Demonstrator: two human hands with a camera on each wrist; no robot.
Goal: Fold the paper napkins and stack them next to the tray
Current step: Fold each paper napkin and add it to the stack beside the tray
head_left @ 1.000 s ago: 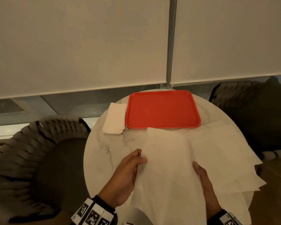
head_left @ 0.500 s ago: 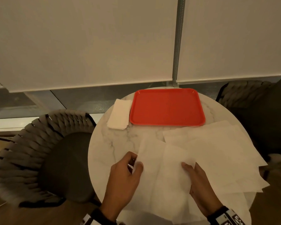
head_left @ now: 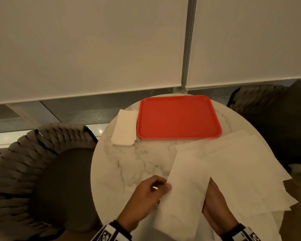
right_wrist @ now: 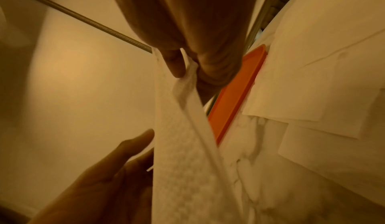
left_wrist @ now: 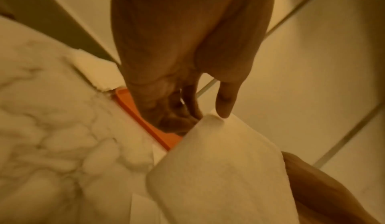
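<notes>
A white napkin [head_left: 184, 193], folded in half into a long strip, is held just above the marble table [head_left: 134, 164] near its front edge. My left hand [head_left: 164, 187] pinches its left edge; the thumb tip and fingers meet on a corner in the left wrist view [left_wrist: 210, 118]. My right hand [head_left: 214, 193] grips the right edge, thumb and fingers pinching the doubled layers [right_wrist: 187, 73]. A red tray [head_left: 179, 117] lies at the back of the table. A stack of folded napkins [head_left: 125, 126] sits against the tray's left side.
Several unfolded napkins [head_left: 241, 162] overlap on the right of the table and hang over its edge. A woven chair [head_left: 33, 162] stands at the left, another [head_left: 268, 105] at the back right. Roller blinds [head_left: 94, 49] hang behind.
The napkin, held wide and raised a second ago, has been doubled over into a narrow strip and lowered. Both hands have come closer together.
</notes>
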